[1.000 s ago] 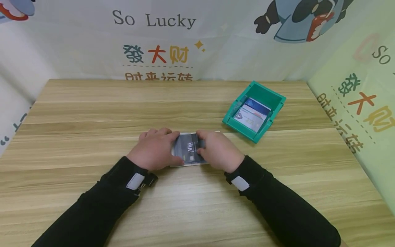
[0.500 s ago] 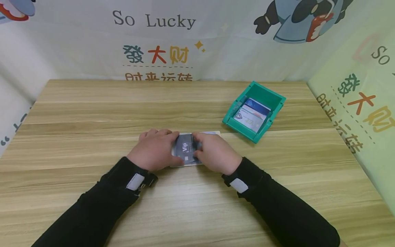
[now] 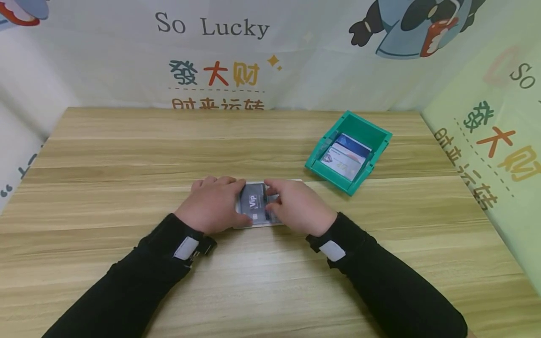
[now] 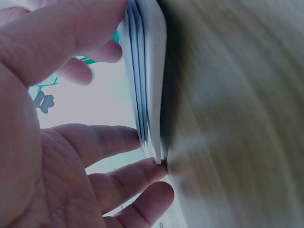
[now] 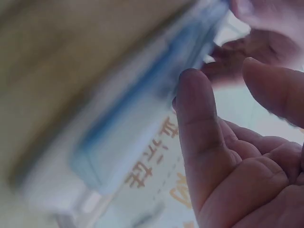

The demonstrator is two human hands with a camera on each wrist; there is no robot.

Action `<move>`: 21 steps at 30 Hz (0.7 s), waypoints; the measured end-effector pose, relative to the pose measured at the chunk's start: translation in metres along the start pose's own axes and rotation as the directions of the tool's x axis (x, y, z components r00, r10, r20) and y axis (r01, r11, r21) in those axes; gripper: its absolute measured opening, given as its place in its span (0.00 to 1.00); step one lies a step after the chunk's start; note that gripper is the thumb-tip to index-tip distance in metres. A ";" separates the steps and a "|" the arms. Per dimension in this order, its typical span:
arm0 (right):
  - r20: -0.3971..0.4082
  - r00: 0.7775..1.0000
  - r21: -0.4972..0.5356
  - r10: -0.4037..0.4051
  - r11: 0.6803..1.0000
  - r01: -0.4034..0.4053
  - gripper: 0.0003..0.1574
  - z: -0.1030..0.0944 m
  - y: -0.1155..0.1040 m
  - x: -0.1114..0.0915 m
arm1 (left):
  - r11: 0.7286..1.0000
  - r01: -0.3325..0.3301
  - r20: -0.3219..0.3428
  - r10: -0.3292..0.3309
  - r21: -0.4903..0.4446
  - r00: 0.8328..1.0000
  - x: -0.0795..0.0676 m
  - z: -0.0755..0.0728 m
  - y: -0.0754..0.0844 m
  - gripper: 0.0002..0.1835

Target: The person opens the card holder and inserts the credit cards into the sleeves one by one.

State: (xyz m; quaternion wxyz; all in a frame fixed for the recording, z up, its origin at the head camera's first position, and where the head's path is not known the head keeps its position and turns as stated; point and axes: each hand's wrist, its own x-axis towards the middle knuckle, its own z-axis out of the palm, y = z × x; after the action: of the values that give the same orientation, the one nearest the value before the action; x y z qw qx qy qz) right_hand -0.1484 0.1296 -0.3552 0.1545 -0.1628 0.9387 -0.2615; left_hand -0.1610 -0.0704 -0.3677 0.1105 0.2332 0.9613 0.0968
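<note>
A dark grey card marked "Vip" lies over a flat white slab on the wooden table. In the left wrist view several thin cards are stacked against that thicker white piece. My left hand holds the stack's left end, thumb at the near edge and a finger at the far edge. Over the right part my right hand hovers close, thumb and index finger apart. The right wrist view shows a blurred blue and white layer beside a fingertip; whether it touches is hard to tell.
A green open box stands to the right, behind the right hand, with blue and white cards inside. Printed cloth hangs behind the table and along its sides.
The right hand slid the Vip card left toward the left hand, then drew slightly back right with its fingers parted from it. The left hand stayed in place.
</note>
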 end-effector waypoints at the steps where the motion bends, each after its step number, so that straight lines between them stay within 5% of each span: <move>1: -0.019 1.000 -0.001 0.005 1.000 -0.005 0.30 -0.004 0.002 -0.001 | 1.000 0.001 0.001 -0.001 -0.002 1.000 0.000 0.000 0.000 0.49; 7: -0.122 0.991 -0.135 0.060 0.988 -0.076 0.26 -0.030 0.017 -0.007 | 1.000 0.007 0.013 -0.007 -0.023 1.000 0.001 -0.002 0.000 0.54; 15: -0.004 0.995 -0.261 0.104 0.960 -0.101 0.21 -0.026 0.028 -0.002 | 0.999 0.022 0.013 -0.021 -0.046 1.000 0.002 -0.001 -0.001 0.54; 21: -0.007 0.996 -0.280 0.091 0.956 -0.090 0.16 -0.021 0.027 -0.002 | 0.997 0.009 0.005 -0.008 -0.075 1.000 0.002 0.002 -0.001 0.53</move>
State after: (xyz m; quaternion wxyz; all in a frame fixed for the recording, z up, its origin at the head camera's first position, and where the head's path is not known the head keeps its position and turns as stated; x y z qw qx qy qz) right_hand -0.1603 0.1612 -0.3526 0.1444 -0.1407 0.9723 -0.1185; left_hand -0.1622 -0.0703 -0.3704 0.1217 0.2250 0.9577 0.1317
